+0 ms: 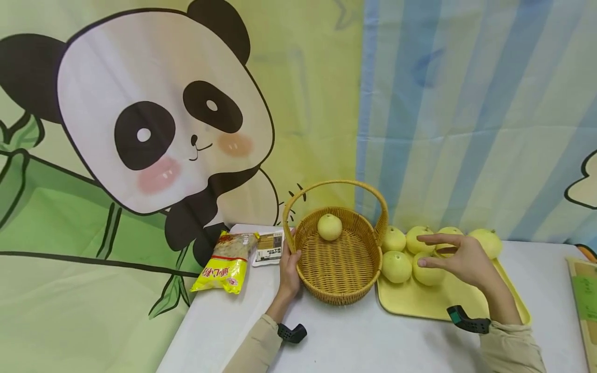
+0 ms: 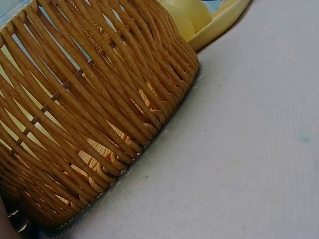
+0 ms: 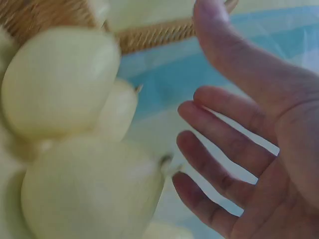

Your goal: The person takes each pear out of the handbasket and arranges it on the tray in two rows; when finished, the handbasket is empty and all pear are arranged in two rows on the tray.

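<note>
A wicker basket [image 1: 338, 267] with a tall arched handle stands upright on the table. One pale yellow-green pear [image 1: 329, 227] lies inside, against its back wall. My left hand [image 1: 290, 272] holds the basket's left side near the foot of the handle, its fingers partly hidden behind the weave. To the right, several more pears [image 1: 397, 267] sit on a yellow tray [image 1: 415, 305]. Over them hovers my right hand [image 1: 466, 259], thumb and fingers spread apart with nothing between them. In the right wrist view its palm faces the pears [image 3: 94, 189], apart from them.
Left of the basket lie a yellow bag of food [image 1: 228, 264] and a small flat packet [image 1: 269, 248]. A green and tan package [image 1: 585, 295] is at the table's right edge. Behind the table hangs a printed panda curtain [image 1: 317, 103].
</note>
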Tool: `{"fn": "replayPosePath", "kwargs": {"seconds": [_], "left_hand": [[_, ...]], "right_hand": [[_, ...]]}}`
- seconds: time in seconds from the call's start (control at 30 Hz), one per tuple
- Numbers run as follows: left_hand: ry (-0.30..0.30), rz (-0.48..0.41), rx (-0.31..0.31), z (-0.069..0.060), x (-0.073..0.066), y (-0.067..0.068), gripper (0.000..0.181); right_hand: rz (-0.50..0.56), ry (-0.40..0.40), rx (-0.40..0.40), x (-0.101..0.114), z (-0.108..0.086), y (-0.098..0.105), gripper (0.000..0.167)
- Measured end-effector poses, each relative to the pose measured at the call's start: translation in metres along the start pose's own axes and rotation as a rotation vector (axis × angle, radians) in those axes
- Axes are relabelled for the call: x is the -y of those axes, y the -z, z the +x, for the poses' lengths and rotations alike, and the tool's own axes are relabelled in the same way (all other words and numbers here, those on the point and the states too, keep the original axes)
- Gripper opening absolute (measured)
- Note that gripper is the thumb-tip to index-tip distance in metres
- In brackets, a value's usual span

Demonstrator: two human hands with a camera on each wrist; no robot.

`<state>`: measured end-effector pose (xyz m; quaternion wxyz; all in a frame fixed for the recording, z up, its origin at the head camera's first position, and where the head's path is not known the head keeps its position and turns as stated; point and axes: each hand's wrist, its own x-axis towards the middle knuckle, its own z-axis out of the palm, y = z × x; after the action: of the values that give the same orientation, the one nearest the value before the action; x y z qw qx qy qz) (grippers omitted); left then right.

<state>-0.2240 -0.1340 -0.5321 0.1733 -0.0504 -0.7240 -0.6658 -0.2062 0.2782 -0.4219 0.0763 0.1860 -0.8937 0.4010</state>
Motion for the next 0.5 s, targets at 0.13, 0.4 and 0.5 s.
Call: {"fn": "replayPosePath", "kwargs": {"seconds": [0.13, 0.4, 0.5], "left_hand": [[-0.011, 0.004, -0.001, 0.0, 0.001, 0.0, 0.066], [-0.01, 0.017, -0.011, 0.0, 0.0, 0.0, 0.065], [-0.019, 0.018, -0.014, 0.001, 0.0, 0.0, 0.065]], "right_hand": [[0.187, 0.098, 0.073, 0.023, 0.01, -0.008, 0.047], [0.313, 0.208, 0.299, 0.069, 0.053, -0.053, 0.062], [0.285, 0.214, 0.363, 0.081, 0.071, -0.072, 0.07]]}}
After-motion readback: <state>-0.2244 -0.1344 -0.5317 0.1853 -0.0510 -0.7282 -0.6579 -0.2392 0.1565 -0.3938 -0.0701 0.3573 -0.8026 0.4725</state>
